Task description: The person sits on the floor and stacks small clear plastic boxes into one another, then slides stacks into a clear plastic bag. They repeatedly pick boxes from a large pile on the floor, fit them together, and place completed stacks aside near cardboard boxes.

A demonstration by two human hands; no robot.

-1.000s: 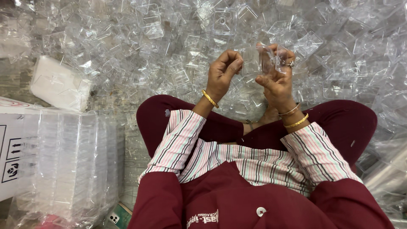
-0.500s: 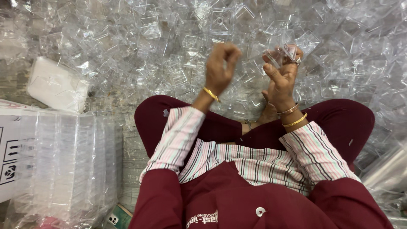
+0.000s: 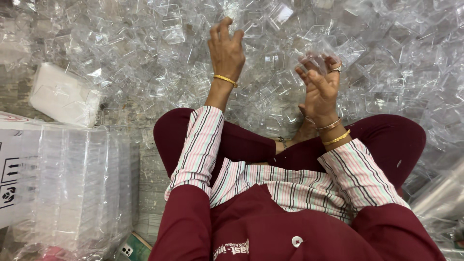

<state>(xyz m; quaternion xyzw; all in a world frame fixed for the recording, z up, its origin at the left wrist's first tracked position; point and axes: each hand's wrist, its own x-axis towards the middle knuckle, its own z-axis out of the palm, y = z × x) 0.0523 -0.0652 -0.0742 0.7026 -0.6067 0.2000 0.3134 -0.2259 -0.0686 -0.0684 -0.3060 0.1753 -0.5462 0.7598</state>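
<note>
The right hand (image 3: 321, 87) pinches a small clear plastic box (image 3: 316, 62) up at chest height, while the left hand (image 3: 226, 48), fingers loosely bunched and apparently empty, reaches over the heap of clear boxes (image 3: 159, 53) on the floor.

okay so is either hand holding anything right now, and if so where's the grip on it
The right hand holds a small clear plastic box at its fingertips, though blur hides the exact grip. The left hand reaches over the pile of clear boxes with nothing visible in it.
</note>
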